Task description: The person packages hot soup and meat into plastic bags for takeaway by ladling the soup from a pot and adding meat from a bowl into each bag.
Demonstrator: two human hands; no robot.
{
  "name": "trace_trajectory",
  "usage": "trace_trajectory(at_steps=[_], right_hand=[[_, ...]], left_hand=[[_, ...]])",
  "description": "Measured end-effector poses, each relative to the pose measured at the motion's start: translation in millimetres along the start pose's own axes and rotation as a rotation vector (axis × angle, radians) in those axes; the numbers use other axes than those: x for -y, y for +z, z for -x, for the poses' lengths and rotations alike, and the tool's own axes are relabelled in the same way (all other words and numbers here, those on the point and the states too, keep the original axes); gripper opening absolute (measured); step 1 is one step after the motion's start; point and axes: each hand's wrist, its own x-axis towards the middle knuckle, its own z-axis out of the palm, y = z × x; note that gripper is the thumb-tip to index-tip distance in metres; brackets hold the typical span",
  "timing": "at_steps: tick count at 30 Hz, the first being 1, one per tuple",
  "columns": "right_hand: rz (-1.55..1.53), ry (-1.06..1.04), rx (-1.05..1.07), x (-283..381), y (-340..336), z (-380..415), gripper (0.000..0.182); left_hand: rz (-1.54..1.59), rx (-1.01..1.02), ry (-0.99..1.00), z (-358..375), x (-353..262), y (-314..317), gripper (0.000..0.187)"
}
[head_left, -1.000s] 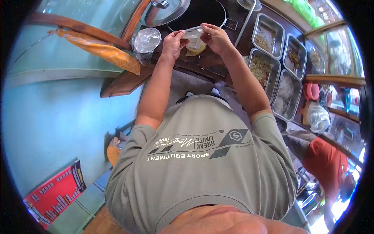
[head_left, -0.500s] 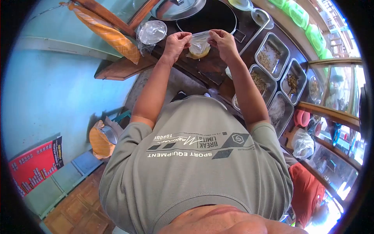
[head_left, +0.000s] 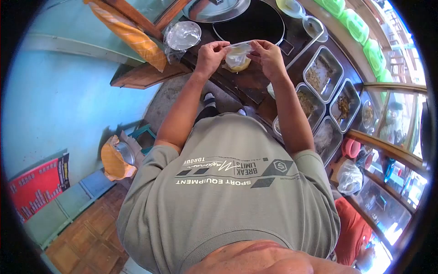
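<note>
Above counter (head_left: 248, 84), bag (head_left: 238, 57) stretched between both hands

One camera on my head looks steeply down over my chest at my hands, close above the surface (head_left: 248, 86).

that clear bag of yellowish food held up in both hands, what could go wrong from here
The left hand and right hand pinch only the top edge of the clear bag, so it might slip or spill onto the dark counter. It also hangs close to the black pan, which may be hot.
</note>
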Motion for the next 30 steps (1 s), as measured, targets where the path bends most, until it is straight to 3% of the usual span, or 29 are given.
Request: trace_trajectory(at_steps=[1,4,9,13,16,17,20,24,29,30], right_hand=[[-0.206,0.051,-0.008,-4.8,-0.5,-3.0,0.023],[-0.416,0.121,0.096,-29.0,-6.3,-10.8,0.020],[-0.537,0.229,0.078,-41.6,-0.2,-4.6,0.022],[-0.193,0.183,0.014,-53.2,-2.2,-2.1,0.038],[0.244,0.076,0.078,-35.8,1.3,9.0,0.036],[0.380,0.056,0.093,-35.2,0.2,10.0,0.034],[0.182,0.138,-0.007,-35.7,1.3,1.3,0.029],[-0.329,0.262,0.032,-47.3,-8.8,-13.6,0.026],[-0.347,0.256,0.086,-50.5,-9.2,-14.6,0.023],[-0.363,0.248,0.075,-48.2,-7.5,-13.0,0.023]], left_hand=[[-0.029,0.034,0.001,2.9,0.1,-3.2,0.024],[-0.175,0.137,0.021,9.1,1.1,-13.3,0.027],[0.489,0.091,-0.356,1.2,29.6,-7.2,0.020],[0.993,0.105,-0.511,-10.7,46.4,2.4,0.015],[1.096,0.122,-0.554,-11.9,42.9,10.9,0.015],[1.084,0.148,-0.547,-12.0,40.9,11.1,0.016],[1.048,0.206,-0.525,-11.3,30.7,8.4,0.017],[0.898,0.263,-0.489,-3.9,20.3,4.2,0.020],[0.770,0.260,-0.455,-0.3,13.6,-9.7,0.029],[0.557,0.228,-0.306,-2.9,23.3,-17.9,0.039]])
